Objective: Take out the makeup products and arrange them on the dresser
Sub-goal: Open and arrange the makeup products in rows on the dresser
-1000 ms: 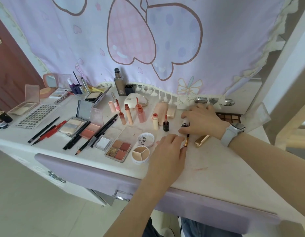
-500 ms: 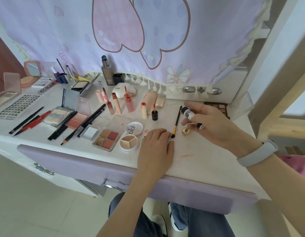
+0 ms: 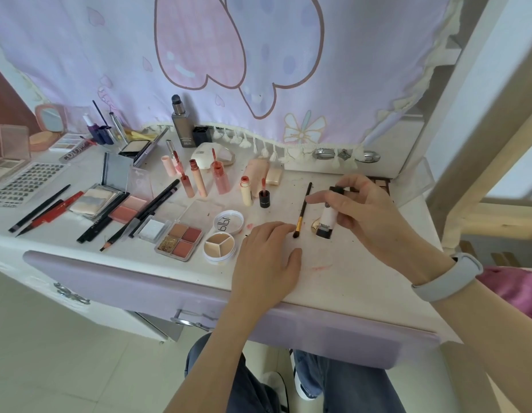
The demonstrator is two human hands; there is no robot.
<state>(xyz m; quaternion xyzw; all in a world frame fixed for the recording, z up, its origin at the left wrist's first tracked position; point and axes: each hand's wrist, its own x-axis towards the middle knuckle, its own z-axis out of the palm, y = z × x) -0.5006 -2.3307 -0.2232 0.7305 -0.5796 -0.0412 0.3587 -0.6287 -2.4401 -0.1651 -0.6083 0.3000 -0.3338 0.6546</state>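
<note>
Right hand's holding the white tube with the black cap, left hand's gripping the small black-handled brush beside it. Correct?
Not quite. The head view shows the left hand resting flat on the dresser, holding nothing; the brush lies by its fingertips. The right hand does hold the white tube.

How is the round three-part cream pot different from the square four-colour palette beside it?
The cream pot is round; the four-colour palette is square. The pot holds three wedges of pale beige; the palette holds four squares in peach, reddish pink and gold glitter. The pot's lid lies separately just behind it, while the palette's clear lid stays attached, flipped back. Both lie open and flat on the dresser, side by side.
</note>
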